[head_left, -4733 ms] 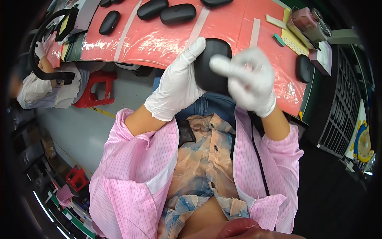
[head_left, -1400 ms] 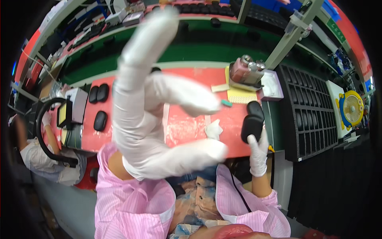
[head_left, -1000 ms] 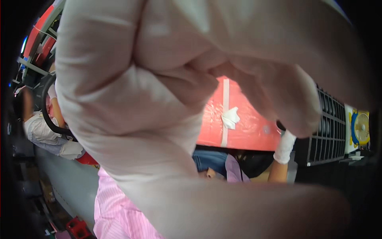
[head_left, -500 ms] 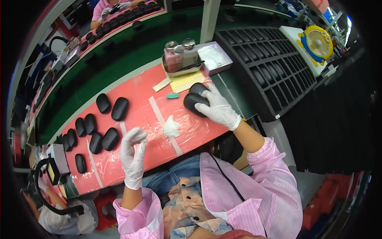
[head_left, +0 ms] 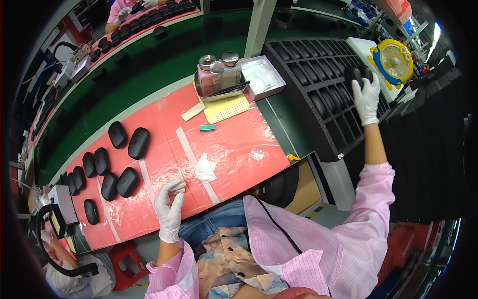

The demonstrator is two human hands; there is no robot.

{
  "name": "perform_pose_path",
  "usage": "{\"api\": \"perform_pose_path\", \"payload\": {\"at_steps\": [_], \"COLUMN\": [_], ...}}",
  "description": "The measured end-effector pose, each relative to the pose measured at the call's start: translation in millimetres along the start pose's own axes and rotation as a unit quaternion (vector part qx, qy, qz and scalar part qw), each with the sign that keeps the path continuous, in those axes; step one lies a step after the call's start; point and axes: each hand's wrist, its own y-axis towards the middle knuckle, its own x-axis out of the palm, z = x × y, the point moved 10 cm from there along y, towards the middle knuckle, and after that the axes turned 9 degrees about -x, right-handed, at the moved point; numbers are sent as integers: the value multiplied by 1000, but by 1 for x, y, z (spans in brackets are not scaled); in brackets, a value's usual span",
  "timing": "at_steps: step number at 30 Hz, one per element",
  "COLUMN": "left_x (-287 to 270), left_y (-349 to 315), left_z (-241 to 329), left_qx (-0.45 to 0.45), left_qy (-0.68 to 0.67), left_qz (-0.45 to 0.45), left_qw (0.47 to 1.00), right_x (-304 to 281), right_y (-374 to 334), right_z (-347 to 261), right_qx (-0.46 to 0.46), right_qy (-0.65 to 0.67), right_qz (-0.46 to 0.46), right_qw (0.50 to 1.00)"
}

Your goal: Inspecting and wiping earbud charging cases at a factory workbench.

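Black rounded cases, two as far as I can tell, are gripped in my gloved right hand. That hand is stretched out over the black foam tray, whose slots hold rows of similar cases. My gloved left hand hovers at the front edge of the pink work mat. Its fingers are bent, with a gap between them and the thumb, and nothing shows inside. Several more black cases lie on the left part of the mat. A folded white cloth rests nearest the left hand.
Pump bottles stand in a metal tray at the back, beside a box of white wipes. A yellow pad and a small green block lie before them. Beyond the foam tray is a yellow-blue fan. Another person works across.
My right hand has carried the black cases from the mat to the right, over the foam tray. My left hand has stayed near the mat's front edge.
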Motion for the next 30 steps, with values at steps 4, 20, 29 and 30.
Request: {"api": "perform_pose_path", "payload": {"at_steps": [4, 20, 29, 30], "left_x": [3, 8, 13, 14], "left_y": [1, -2, -2, -1], "left_z": [-6, 16, 24, 26], "left_qx": [-2, 3, 49, 57], "left_qy": [6, 92, 114, 125], "left_qz": [-9, -17, -34, -36], "left_qw": [1000, 996, 992, 990], "right_x": [72, 128, 87, 81], "right_y": [-31, -75, -59, -55], "right_z": [71, 99, 84, 72], "right_qx": [-38, 89, 30, 32], "right_qy": [-25, 107, 25, 25], "right_qz": [-71, -140, -53, -53], "right_qw": [996, 980, 998, 998]}}
